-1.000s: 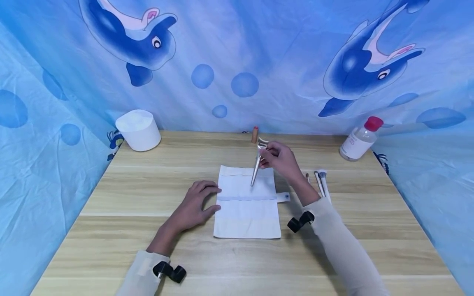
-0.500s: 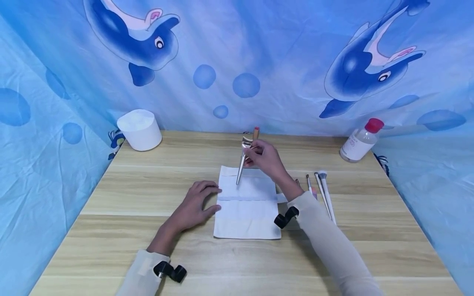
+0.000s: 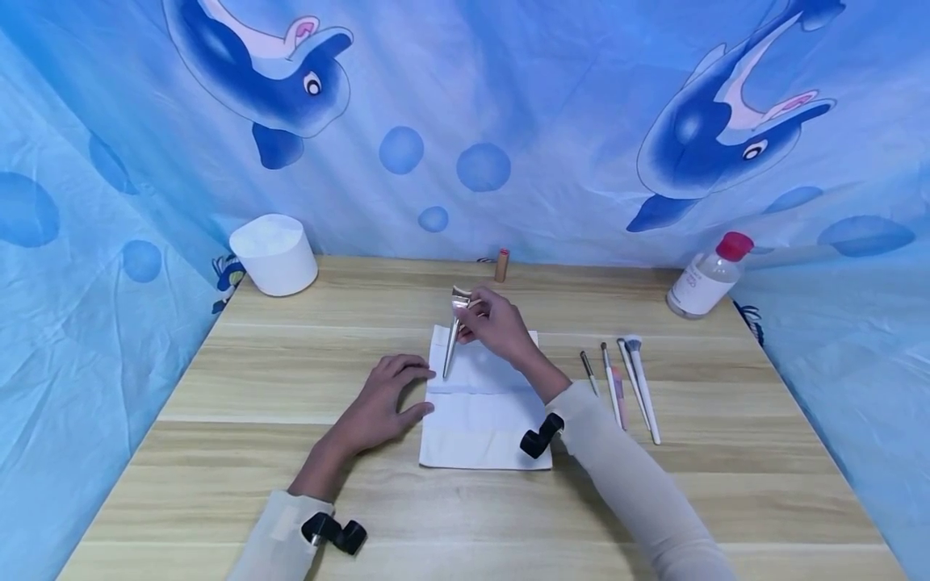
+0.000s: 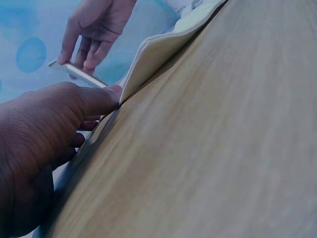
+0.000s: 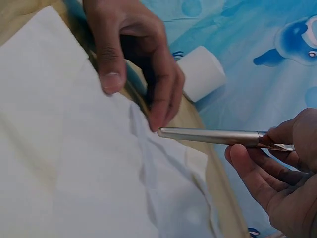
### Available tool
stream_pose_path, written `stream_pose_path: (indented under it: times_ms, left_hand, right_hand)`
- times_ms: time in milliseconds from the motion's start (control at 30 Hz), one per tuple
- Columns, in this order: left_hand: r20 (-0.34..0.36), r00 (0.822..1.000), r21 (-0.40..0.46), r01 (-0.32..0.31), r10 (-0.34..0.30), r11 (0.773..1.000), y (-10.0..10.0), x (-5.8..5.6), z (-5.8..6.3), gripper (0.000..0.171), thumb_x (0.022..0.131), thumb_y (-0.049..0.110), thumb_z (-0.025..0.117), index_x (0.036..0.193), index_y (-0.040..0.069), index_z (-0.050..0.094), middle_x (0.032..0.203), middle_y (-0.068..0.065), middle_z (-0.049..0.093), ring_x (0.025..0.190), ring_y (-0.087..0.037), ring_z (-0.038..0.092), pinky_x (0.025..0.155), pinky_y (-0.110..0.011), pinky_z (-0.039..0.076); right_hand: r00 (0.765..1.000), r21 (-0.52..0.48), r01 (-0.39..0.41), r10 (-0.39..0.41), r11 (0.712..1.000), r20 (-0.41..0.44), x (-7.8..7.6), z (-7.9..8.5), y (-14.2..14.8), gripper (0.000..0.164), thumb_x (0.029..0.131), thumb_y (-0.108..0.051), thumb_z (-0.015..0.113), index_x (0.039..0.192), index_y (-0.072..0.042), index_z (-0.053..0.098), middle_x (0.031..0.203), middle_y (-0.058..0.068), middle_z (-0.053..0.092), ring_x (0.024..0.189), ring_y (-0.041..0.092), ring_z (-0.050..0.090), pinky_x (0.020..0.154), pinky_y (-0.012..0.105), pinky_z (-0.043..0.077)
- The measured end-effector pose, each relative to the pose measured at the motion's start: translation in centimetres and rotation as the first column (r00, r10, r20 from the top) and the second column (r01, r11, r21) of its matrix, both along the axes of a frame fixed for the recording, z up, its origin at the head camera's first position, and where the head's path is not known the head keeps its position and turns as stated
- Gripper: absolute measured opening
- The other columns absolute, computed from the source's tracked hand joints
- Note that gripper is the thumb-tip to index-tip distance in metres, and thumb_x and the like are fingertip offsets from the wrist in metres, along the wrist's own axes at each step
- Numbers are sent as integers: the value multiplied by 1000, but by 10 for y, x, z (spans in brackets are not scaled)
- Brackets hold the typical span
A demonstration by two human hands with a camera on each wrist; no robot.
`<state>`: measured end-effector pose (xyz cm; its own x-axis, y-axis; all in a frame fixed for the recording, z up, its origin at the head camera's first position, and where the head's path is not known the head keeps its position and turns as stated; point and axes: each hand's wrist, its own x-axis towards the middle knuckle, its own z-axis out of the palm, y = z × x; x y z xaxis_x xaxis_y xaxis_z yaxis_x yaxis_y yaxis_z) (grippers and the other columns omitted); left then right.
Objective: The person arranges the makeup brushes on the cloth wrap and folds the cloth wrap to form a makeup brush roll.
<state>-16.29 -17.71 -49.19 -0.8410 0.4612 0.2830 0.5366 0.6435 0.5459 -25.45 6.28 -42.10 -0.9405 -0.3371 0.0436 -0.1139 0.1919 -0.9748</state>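
My right hand [image 3: 497, 324] pinches a shiny silver eyelash curler [image 3: 451, 347] by its curved head end. Its tapered handle slants down over the far left part of a white fabric brush roll [image 3: 485, 432]. In the right wrist view, the handle tip of the eyelash curler [image 5: 213, 135] is right by the roll's pocket edge, close to the left fingertips. My left hand [image 3: 387, 401] lies at the roll's left edge, thumb and index finger spread and touching it. The left wrist view shows the thumb of the left hand [image 4: 54, 124] against the roll's raised edge [image 4: 153, 54].
Several makeup brushes [image 3: 643, 391] and a pink-tipped one [image 3: 619, 395] lie right of the roll. A brown lipstick tube [image 3: 502, 265] stands at the back. A white paper roll [image 3: 276, 260] is back left, a red-capped bottle [image 3: 703, 280] back right. A dolphin-print curtain surrounds the table [image 3: 291, 347].
My right hand has moved left with the eyelash curler, from over the roll's right part to its left part, and lowered slightly. The brushes are uncovered. My left hand stays put.
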Motion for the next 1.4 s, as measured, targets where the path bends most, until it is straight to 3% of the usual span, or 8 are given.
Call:
stream_pose_path:
  times_ms: [233,633,867,933,1200,1400]
  left_hand:
    - [-13,1000,-6,10,-10,1000,1,0,-1,48,91,38,73,132,14,64,140,-1,50,132,-23,37,110,-48,29]
    - [-16,1000,-2,10,-10,1000,1,-2,1,48,91,36,74,131,13,64,139,-1,51,131,-24,38,110,-47,29]
    - [-16,1000,2,8,-8,1000,0,-1,-1,48,90,36,75,131,14,64,138,-1,51,131,-22,38,111,-45,28]
    - [-25,1000,8,18,-18,1000,0,-1,-2,47,91,35,74,131,13,64,138,-2,51,131,-23,38,110,-46,29]
    - [-35,999,9,37,-37,999,0,-2,-2,45,93,33,72,132,12,63,139,-4,51,131,-25,38,109,-48,29]
    - [-26,999,20,27,-26,999,0,-1,0,44,92,31,73,131,11,64,138,-4,52,131,-25,39,109,-47,29]
  right_hand:
    - [1000,33,2,-2,999,-2,1,-12,-6,18,103,-24,60,107,-7,59,97,15,67,77,28,73,75,47,59]
    - [997,132,-28,17,991,81,5,-17,-10,22,102,-26,61,104,-5,59,96,13,67,76,26,72,74,41,58]
    - [990,117,-91,78,989,117,7,-24,-11,29,101,-19,63,125,-4,58,92,15,67,74,30,70,69,39,59]
    - [988,137,-112,95,984,123,7,-26,-11,28,101,-19,63,124,-4,59,88,15,68,73,28,70,67,36,59]
    - [988,342,-146,119,928,99,11,-30,-10,19,98,-24,65,108,-7,67,77,6,64,65,16,59,59,27,46]
    - [984,431,-178,153,885,92,12,-28,-10,18,100,-25,62,100,-12,73,81,3,65,62,13,54,57,26,41]
